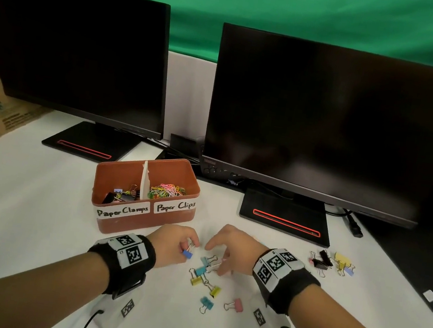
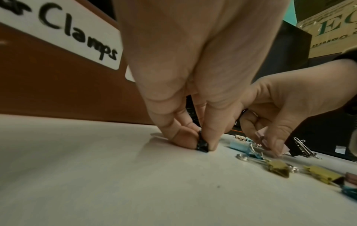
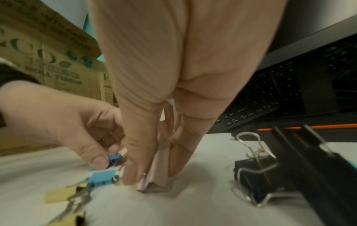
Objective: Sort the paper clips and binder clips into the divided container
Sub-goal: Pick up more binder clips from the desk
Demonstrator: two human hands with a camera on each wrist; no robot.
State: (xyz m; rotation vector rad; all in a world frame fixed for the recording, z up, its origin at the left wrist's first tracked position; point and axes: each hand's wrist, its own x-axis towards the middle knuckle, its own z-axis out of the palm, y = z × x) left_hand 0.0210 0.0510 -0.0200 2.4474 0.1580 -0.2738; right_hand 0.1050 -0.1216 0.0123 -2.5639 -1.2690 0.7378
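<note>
- right now the left hand (image 1: pixel 173 244) pinches a small blue binder clip (image 1: pixel 187 254) at the white tabletop (image 1: pixel 32 220), just in front of the divided container (image 1: pixel 141 225).
- right hand (image 1: pixel 227 249) pinches a pink binder clip (image 3: pixel 154 180) against the table.
- risk: the pink clip sits beside a light-blue clip (image 1: pixel 207 260), so lifting may snag its wire handles.
- risk: small clips could slip from fingertip pinches, or land with the paper clips (image 1: pixel 167 191) instead of under "paper clamps".
</note>
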